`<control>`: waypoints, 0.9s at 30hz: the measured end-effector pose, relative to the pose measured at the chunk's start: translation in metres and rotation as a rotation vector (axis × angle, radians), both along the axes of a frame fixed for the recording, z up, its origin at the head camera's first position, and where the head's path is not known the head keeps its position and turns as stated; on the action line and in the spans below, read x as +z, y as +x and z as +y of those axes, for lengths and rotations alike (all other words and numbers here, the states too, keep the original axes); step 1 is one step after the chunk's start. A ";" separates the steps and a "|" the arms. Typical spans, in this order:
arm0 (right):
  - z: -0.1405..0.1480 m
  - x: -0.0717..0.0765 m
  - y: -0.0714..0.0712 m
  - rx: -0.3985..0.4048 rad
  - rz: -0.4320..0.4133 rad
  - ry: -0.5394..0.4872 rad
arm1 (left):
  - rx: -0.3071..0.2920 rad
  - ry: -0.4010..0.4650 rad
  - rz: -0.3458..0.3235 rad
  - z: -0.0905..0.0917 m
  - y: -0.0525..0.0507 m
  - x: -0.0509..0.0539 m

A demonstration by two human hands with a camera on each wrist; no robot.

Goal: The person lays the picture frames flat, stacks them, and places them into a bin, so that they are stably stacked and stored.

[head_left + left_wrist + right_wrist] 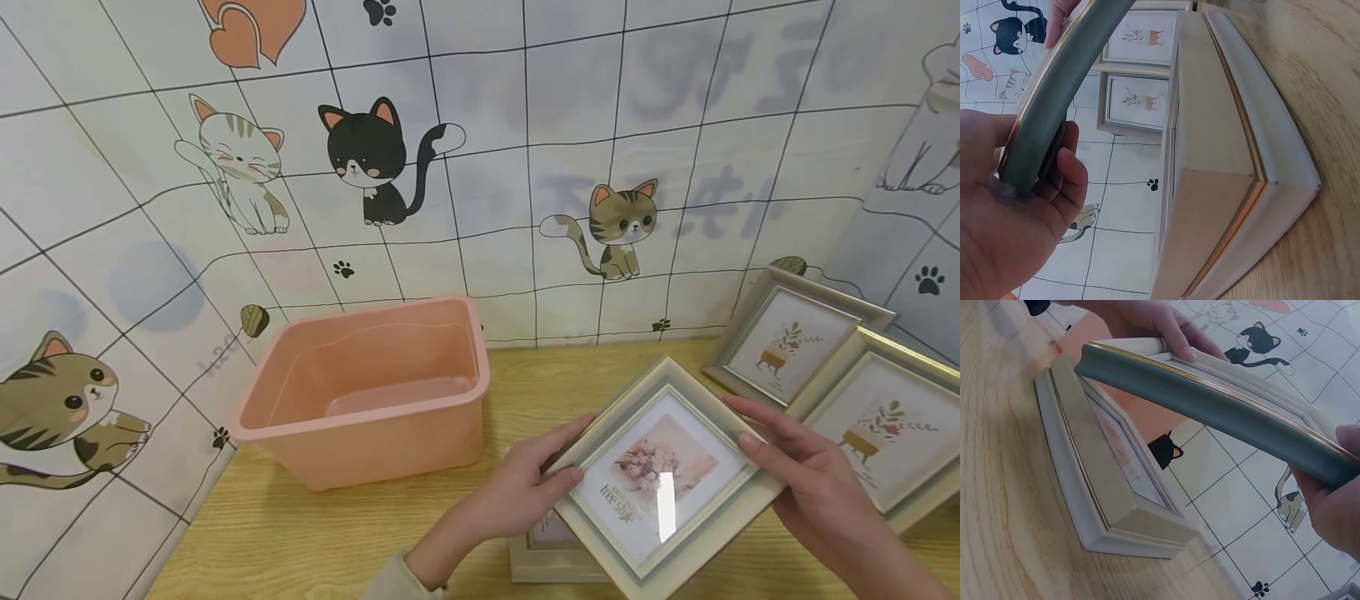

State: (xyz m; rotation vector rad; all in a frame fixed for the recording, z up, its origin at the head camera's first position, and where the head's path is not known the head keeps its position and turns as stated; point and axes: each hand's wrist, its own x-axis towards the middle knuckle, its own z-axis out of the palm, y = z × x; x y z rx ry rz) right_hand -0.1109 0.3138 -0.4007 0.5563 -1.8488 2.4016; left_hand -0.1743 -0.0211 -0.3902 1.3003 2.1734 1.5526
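A cream picture frame (660,479) with a grey-green inner border and a flower print is held tilted above the table. The left hand (525,483) grips its left edge, thumb on the front. On the right edge the right hand (817,483) pinches it, thumb also on the front. In the left wrist view the left hand's (1016,206) fingers curl behind the frame (1054,94). The right wrist view shows the frame's green side (1210,406) and part of the right hand (1335,512). Below it lie stacked frames (1210,125), mostly hidden in the head view.
An empty pink bin (390,442) stands on the wooden table (300,533) at the left, near the wall. Two frames with plant prints, one smaller (787,342) and one larger (885,425), lean at the right. A wall covering with cartoon cats (367,158) rises behind.
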 end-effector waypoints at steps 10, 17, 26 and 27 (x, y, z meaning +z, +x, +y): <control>-0.009 -0.001 0.001 -0.212 -0.139 0.202 | 0.174 -0.021 -0.043 -0.002 -0.003 -0.004; -0.016 -0.001 0.005 -0.316 -0.249 0.582 | 0.399 0.030 -0.068 -0.002 -0.015 -0.011; -0.032 -0.010 0.011 -0.250 -0.306 0.691 | 0.518 -0.006 -0.088 -0.007 -0.029 -0.023; -0.034 -0.011 0.012 -0.244 -0.302 0.701 | 0.521 -0.009 -0.090 -0.008 -0.030 -0.024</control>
